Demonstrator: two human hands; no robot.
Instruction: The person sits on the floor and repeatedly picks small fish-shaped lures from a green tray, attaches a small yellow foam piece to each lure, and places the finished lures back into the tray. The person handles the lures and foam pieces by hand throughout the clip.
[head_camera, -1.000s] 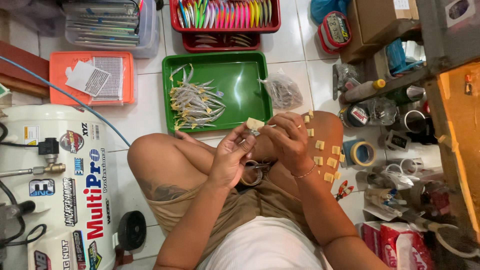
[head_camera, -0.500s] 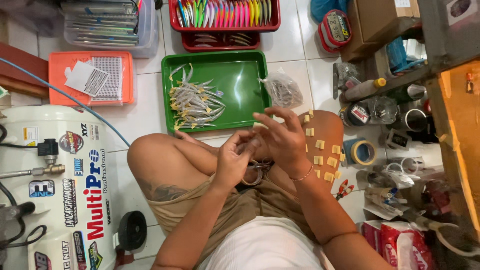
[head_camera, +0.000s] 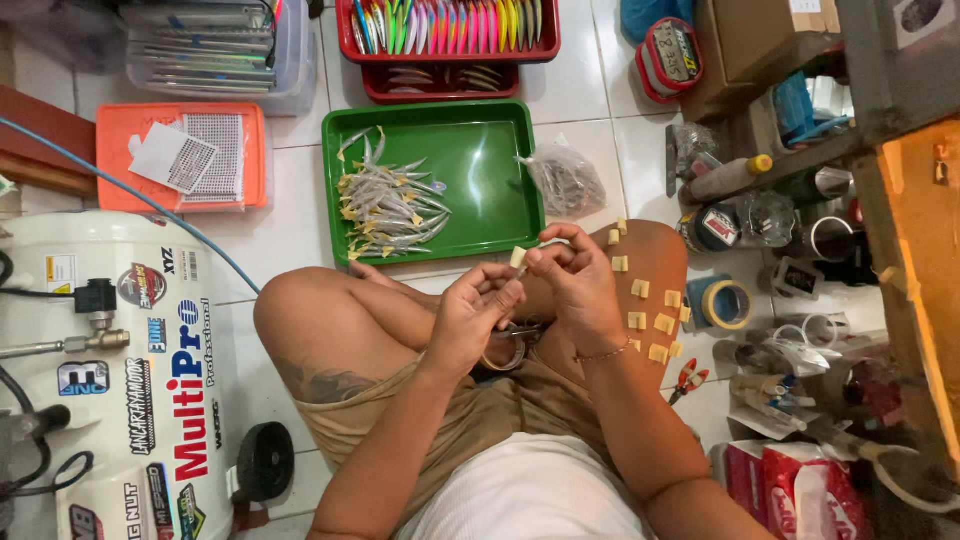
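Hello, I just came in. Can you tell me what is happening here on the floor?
A person sits on the tiled floor. The left hand and right hand meet above the lap, pinching a small yellowish tape piece on a thin item too small to identify. More tape pieces are stuck along the right knee. Ahead lies a green tray with a pile of silvery fish-shaped lures. A tape roll sits right of the knee.

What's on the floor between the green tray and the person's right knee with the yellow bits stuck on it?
A small clear bag of dark little pieces lies there on the white tiles, touching the green tray by its right edge, above the right knee, in the head view.
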